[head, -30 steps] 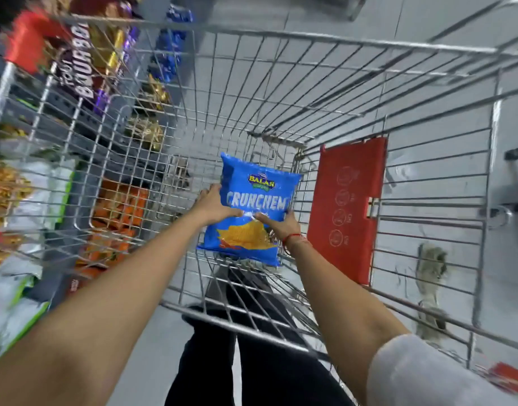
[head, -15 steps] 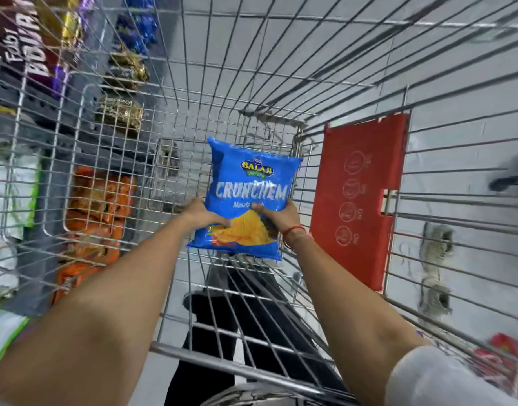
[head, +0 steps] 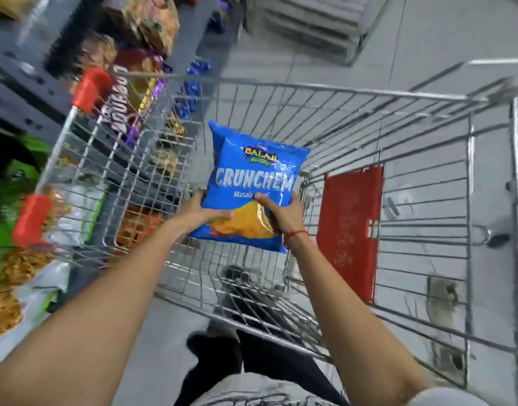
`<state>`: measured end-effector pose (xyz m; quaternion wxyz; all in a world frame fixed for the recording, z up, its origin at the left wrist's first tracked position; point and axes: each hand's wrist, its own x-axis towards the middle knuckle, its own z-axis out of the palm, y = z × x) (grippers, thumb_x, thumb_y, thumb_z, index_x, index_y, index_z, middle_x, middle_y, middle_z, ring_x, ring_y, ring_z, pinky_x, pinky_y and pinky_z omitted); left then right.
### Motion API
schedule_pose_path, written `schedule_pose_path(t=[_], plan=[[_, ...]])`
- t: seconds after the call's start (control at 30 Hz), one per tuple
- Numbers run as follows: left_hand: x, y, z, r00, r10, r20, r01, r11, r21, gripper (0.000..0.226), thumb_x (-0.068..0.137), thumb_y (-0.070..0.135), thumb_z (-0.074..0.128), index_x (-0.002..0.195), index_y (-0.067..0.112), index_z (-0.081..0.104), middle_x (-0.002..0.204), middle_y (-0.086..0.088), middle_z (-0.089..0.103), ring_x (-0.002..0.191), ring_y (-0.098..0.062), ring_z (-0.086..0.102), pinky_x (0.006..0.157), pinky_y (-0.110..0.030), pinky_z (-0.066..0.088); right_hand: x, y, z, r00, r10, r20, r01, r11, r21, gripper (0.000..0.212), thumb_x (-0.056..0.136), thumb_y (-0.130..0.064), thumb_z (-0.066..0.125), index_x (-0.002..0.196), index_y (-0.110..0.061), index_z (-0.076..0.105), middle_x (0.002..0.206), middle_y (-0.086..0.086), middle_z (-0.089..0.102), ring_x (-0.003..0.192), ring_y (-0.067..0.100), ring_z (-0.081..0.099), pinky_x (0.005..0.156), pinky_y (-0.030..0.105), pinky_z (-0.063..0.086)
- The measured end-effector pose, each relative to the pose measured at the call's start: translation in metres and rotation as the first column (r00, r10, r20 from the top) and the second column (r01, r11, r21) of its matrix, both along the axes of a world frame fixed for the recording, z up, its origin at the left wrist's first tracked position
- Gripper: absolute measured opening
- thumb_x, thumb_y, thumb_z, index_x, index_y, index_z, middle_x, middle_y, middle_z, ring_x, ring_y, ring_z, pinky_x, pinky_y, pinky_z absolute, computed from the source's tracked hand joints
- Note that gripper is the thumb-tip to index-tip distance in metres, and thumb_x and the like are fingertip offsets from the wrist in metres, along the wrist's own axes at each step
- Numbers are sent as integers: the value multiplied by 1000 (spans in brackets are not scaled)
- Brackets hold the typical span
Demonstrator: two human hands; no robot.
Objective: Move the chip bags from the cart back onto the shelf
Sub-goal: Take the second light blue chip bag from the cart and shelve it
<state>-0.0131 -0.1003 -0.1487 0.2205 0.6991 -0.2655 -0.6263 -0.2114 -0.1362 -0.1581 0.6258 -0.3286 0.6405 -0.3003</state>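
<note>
A blue chip bag (head: 251, 177) marked CRUNCHEM is held upright inside the wire cart (head: 339, 95), above its floor. My left hand (head: 197, 210) grips the bag's lower left edge. My right hand (head: 281, 213), with a red thread at the wrist, grips its lower right part, thumb across the front. No other bag shows inside the cart. The shelf (head: 20, 83) with snack packs runs along the left side, beyond the cart's wire wall.
Red plastic corner guards (head: 89, 89) cap the cart's left rim. A red flap (head: 351, 227) hangs on the cart's right side. Green, white and orange snack packs (head: 23, 268) fill the lower left shelves. Grey floor and a metal rack (head: 316, 27) lie ahead.
The bag has risen higher in the cart with both hands still on it. The view has tilted up and back, so the cart's far rim and the aisle floor show now.
</note>
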Motion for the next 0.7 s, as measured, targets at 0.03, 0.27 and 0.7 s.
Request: schedule_pose_path(t=[0.03, 0.27, 0.7], plan=[[6, 0, 15, 1000, 1, 1, -1, 999, -35, 109, 36, 42, 87, 131, 10, 43, 131, -8, 57, 113, -26, 58, 97, -42, 47, 5, -1, 16, 1000, -9, 29, 10, 999, -38, 45, 65, -8, 82, 104, -5, 60, 94, 4, 71, 67, -2, 69, 58, 12, 53], [40, 17, 136, 995, 86, 41, -69, 950, -305, 130, 21, 59, 85, 133, 11, 40, 131, -8, 57, 113, -26, 59, 99, -46, 46, 45, -5, 140, 987, 44, 158, -3, 968, -250, 43, 68, -9, 81, 107, -4, 62, 94, 8, 71, 76, 11, 71, 60, 19, 55], [118, 140, 397, 799, 564, 208, -174, 548, -818, 89, 48, 39, 85, 124, 11, 47, 118, -3, 62, 93, -8, 61, 74, -15, 53, 165, 53, 404, 839, 454, 299, -123, 695, -708, 37, 68, -14, 81, 101, -5, 66, 92, 10, 74, 73, 15, 70, 64, 26, 58]])
